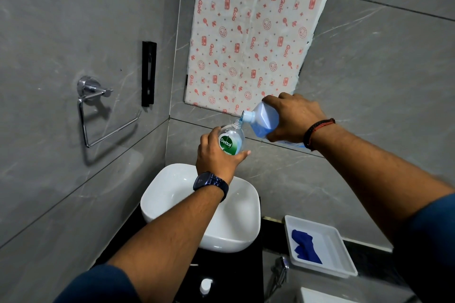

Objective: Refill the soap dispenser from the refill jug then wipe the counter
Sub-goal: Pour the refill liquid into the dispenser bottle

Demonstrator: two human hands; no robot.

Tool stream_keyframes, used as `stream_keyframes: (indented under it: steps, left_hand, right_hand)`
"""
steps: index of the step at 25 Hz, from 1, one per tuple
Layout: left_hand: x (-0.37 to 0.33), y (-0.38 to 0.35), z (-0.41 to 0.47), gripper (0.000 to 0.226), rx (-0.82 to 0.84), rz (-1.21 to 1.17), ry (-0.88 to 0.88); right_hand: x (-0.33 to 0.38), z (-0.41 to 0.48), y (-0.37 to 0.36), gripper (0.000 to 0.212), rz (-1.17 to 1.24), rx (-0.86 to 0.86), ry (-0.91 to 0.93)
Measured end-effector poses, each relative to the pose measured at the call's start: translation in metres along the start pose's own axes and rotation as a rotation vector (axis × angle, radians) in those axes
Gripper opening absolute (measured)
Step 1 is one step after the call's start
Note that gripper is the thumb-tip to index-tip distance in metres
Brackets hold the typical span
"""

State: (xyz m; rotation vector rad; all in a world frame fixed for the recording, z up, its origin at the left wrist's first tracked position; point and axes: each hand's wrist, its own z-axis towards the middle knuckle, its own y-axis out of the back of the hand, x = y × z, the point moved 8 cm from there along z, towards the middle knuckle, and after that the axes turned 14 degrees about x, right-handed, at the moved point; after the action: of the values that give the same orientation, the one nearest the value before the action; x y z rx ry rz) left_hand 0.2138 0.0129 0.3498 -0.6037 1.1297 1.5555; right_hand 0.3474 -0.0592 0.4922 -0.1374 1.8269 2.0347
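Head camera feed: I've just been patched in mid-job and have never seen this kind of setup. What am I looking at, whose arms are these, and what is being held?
There is no machine here. A person wears one wide-angle camera on the head, looking forward and down, so the two arms reaching in from the bottom are their own.

The left hand, with a dark watch on its wrist, holds the clear soap dispenser upright, its top open. The right hand, with a thread band on its wrist, tips the refill jug so its spout meets the dispenser's neck and blue liquid runs in. Both are held above the white basin.

On the dark counter, near the bottom edge, lies a small white cap or pump part; I cannot tell which. To the right, a white tray holds a blue cloth.
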Motion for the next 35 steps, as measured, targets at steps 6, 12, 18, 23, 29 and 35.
stream_keyframes:
  steps: [6,12,18,23,29,35]
  left_hand:
    - [-0.0009,0.0003,0.0003,0.09,0.007,-0.001,-0.002]
    - [-0.0018,0.001,-0.0009,0.091,0.01,-0.005,0.012]
    - [-0.0016,0.0013,-0.0015,0.091,0.016,-0.026,0.004]
    - [-0.0016,0.0021,-0.0012,0.09,0.022,-0.038,0.001]
    - [-0.0008,0.0045,0.0004,0.091,0.013,-0.037,0.002]
    - [0.0012,0.0039,0.002,0.09,0.015,-0.037,0.011]
  right_hand:
    - [0.0007,-0.0011,0.0017,0.082,-0.002,0.001,-0.002]
    - [0.0016,-0.002,0.0037,0.081,-0.006,0.003,-0.002]
    - [0.0019,-0.0028,0.0055,0.081,-0.011,0.002,0.002]
    - [0.0016,-0.0019,0.0058,0.082,-0.007,0.001,0.001]
    - [0.0017,0.001,0.0091,0.077,-0.009,-0.032,0.019]
    - [0.003,0.0032,0.0082,0.076,-0.012,-0.037,0.023]
